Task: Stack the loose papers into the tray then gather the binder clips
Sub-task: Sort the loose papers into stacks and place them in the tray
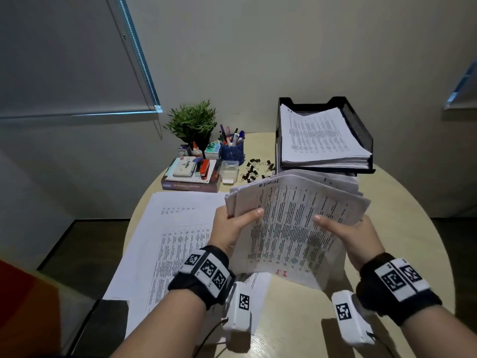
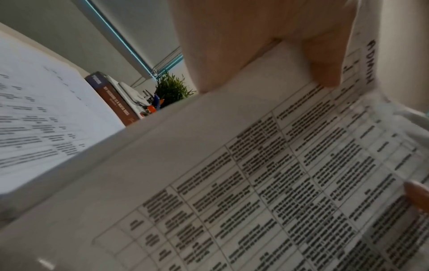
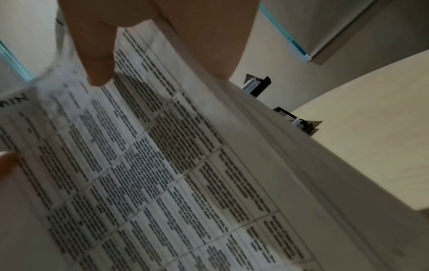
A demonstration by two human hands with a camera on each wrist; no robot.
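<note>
On the left, loose sheets [image 1: 165, 244] overhang the table [image 1: 402, 228] edge. Your left hand [image 1: 232, 228] and right hand [image 1: 353, 236] pinch the uneven sheaf [image 1: 291, 223]; pages may slip short of the far-right tray [image 1: 361, 130]. Binder clips [image 1: 254, 170] lie near it.

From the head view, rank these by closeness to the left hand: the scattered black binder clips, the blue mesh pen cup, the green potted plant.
From the left hand:
1. Scattered black binder clips, ahead, slightly right.
2. Blue mesh pen cup, straight ahead, behind the clips.
3. Green potted plant, farthest back, left.
</note>
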